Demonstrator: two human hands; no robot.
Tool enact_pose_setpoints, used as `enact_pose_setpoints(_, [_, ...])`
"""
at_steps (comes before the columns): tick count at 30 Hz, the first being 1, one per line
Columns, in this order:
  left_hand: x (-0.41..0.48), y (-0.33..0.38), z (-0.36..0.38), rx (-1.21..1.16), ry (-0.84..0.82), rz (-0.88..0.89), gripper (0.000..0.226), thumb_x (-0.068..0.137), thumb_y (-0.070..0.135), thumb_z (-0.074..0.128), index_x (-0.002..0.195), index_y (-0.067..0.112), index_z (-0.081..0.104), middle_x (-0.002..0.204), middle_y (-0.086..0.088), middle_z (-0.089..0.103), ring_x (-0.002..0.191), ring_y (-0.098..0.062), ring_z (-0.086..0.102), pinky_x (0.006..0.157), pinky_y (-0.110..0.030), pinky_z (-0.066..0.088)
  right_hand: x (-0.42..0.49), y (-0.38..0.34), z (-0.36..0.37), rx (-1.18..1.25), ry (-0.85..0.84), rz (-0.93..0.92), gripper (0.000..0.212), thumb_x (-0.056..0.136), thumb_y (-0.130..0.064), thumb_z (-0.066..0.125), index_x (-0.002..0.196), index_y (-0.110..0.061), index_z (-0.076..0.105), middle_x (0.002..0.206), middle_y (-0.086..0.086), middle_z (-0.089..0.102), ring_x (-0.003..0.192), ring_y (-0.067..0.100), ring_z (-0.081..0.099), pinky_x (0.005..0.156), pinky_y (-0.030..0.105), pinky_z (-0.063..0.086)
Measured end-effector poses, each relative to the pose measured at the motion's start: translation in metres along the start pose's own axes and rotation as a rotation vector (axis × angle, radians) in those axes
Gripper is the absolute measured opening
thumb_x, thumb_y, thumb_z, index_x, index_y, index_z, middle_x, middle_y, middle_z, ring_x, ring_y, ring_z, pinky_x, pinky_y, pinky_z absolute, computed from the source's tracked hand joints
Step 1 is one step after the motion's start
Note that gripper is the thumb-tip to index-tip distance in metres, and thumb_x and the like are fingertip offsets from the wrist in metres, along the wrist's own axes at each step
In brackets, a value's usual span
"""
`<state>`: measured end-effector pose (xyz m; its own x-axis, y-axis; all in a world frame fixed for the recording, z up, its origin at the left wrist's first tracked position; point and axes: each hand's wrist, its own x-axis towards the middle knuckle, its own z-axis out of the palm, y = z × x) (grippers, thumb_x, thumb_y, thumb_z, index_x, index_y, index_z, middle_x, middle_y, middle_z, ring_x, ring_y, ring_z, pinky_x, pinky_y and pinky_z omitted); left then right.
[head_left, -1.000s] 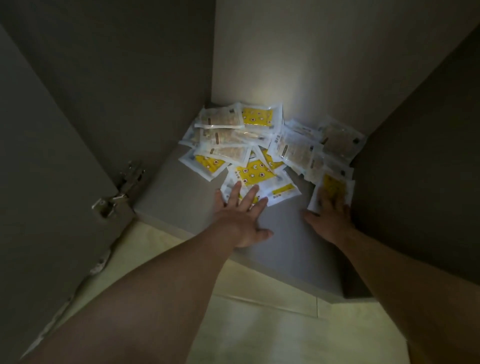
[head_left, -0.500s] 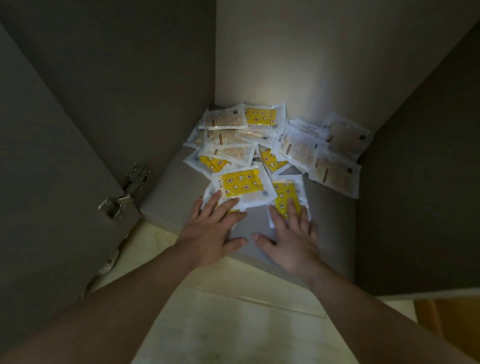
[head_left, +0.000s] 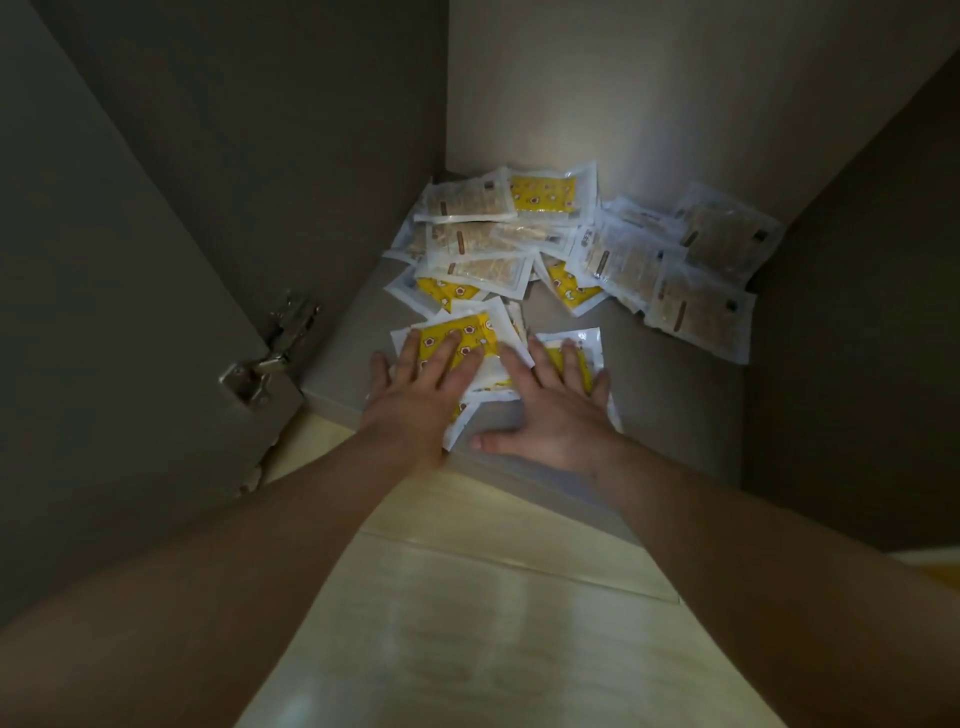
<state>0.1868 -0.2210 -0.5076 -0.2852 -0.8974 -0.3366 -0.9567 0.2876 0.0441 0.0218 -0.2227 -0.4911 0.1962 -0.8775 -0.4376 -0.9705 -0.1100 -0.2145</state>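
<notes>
Lowest in the frame is the pale tiled floor (head_left: 467, 597), with both forearms reaching up over it into a dim cabinet. Just past the front lip of the bottom shelf (head_left: 665, 405), both hands lie flat with straight fingers, pressing down rather than gripping anything. The left hand (head_left: 415, 395) covers the near half of a yellow flower-print packet (head_left: 467, 335), which lies long-side across the frame with more packets layered under it. The right hand (head_left: 550, 415), touching or nearly touching the left, sits on a second yellow packet (head_left: 589, 340) whose long side runs more up the frame. Both packets are right under the fingers near the front edge, so I'd guess a straight drag toward the lip is all that's needed, with nothing in the way. Further up is the messy heap of packets (head_left: 483, 234) in the back corner, and a cluster of clear brownish packets (head_left: 680, 291) at upper right, well apart from the hands. The open door (head_left: 104, 338) and its hinge (head_left: 260, 374) are off to the left.
</notes>
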Motion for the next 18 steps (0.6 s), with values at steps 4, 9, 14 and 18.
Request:
enact_pose_setpoints(4, [-0.013, -0.012, 0.004, -0.043, 0.104, 0.065, 0.097, 0.081, 0.038, 0.068, 0.151, 0.029, 0.003, 0.159, 0.004, -0.006, 0.146, -0.032, -0.007, 0.116, -0.048, 0.004, -0.014, -0.003, 0.007, 0.003, 0.011, -0.066, 0.116, 0.064, -0.072, 0.065, 0.148, -0.040, -0.009, 0.157, -0.008, -0.023, 0.142, 0.027, -0.028, 0.112, 0.059, -0.011])
enact_pose_setpoints(9, [-0.041, -0.030, 0.031, -0.115, 0.566, 0.286, 0.095, 0.033, 0.006, 0.089, 0.119, 0.018, 0.052, 0.119, -0.009, 0.065, 0.108, -0.032, 0.053, 0.094, -0.033, 0.043, -0.046, -0.007, 0.043, -0.089, 0.173, -0.149, 0.098, 0.071, -0.040, 0.072, 0.146, -0.041, 0.008, 0.158, -0.007, -0.001, 0.146, 0.027, -0.011, 0.112, 0.056, -0.003])
enact_pose_setpoints(14, [-0.074, -0.016, 0.047, -0.270, 0.691, 0.218, 0.069, 0.053, 0.005, 0.070, 0.117, 0.024, 0.053, 0.109, 0.000, 0.069, 0.089, -0.026, 0.052, 0.073, -0.036, 0.056, -0.061, -0.016, 0.072, 0.094, 0.586, -0.208, 0.067, 0.054, 0.000, 0.062, 0.108, -0.035, 0.046, 0.121, -0.002, 0.054, 0.116, 0.028, 0.048, 0.093, 0.041, 0.035])
enact_pose_setpoints(18, [-0.081, -0.007, 0.030, -0.372, 0.671, 0.169, 0.057, 0.048, 0.007, 0.057, 0.102, 0.018, 0.072, 0.096, 0.005, 0.073, 0.072, -0.026, 0.058, 0.058, -0.023, 0.052, -0.061, -0.029, 0.056, 0.274, 0.637, -0.205, 0.045, 0.058, 0.010, 0.060, 0.094, -0.017, 0.059, 0.110, 0.009, 0.064, 0.093, 0.036, 0.063, 0.077, 0.045, 0.049])
